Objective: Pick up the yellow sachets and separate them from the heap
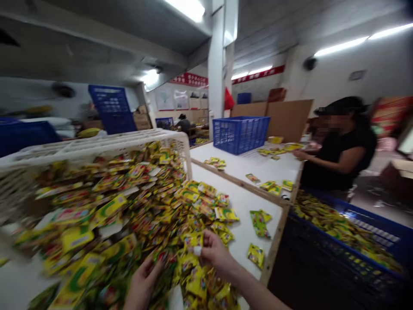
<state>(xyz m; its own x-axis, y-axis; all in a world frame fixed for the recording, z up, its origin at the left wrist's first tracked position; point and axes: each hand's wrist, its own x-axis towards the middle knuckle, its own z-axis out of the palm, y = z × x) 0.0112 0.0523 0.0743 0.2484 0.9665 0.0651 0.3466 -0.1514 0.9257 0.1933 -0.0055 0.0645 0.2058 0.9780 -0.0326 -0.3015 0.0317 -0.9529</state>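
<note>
Head view, as I read it from my remote station: yellow-and-green foil sachets [151, 224] lie heaped on a white-topped table [245, 215], banked against a tilted white plastic crate [97, 146]. Left hand [142, 282] sits open, fingers spread, low on the heap, holding nothing I can confirm. Right hand [214, 254] is pinched at the heap's near edge, thumb and forefinger together over a sachet; blur stops me confirming a firm hold. Loose sachets [256, 256] lie apart near the table's wooden edge rail [274, 245], beyond which sits a dark blue crate [345, 228] heaped with more. A co-worker [338, 146] stands at the far table. Risks noted: a sweeping hand could knock sachets over that edge; the crate's tilt could let the heap slide; a hard pinch could tear foil or drag neighbouring sachets along.
</note>
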